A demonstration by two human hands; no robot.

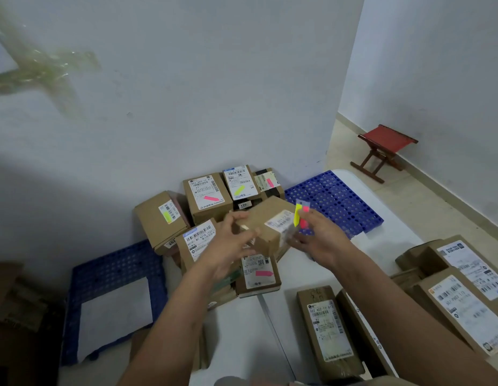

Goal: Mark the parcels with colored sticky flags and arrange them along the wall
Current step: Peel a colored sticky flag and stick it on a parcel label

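Observation:
Both hands hold a small cardboard parcel [267, 225] in the air above a heap of flagged parcels [207, 197] piled against the white wall [186, 93]. My left hand [236, 235] grips its left end. My right hand [317, 235] is at its right end and pinches a pad of sticky flags [300, 215] with yellow and pink strips standing up. The parcels in the heap carry pink or yellow flags on their white labels. One flagged parcel [258, 274] lies just below the held one.
Unflagged parcels lie at the right front: a long box [326, 330] and a stack of larger boxes [459, 288]. Blue perforated plastic pallets sit at the left [117, 271] and behind the heap [334, 201]. A red folding stool [384, 150] stands by the right wall.

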